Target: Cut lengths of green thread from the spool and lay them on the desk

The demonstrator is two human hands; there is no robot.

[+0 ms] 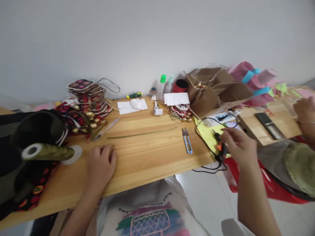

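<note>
My left hand (101, 164) rests on the wooden table (147, 157), knuckles up and fingers bent; what is under the fingers is hidden. Above it lies a thin green cord (142, 133), stretched across the wood. My right hand (240, 144) is raised at the table's front right edge, thumb and fingertips pinched together beside a black and orange glue gun (221, 147) with a black cable; anything in the pinch is too small to make out. Blue thread snips (187, 141) lie between the hands. A spool of green cord (49, 152) is left of my left hand.
Stacked ornaments with gold bells (91, 98) stand at the back left. Bottles (161, 86), white tissue (131, 105) and brown paper bags (216, 88) line the wall. At the right, another person's hand (305, 111) is near a wooden board (265, 124) with a phone-like dark object.
</note>
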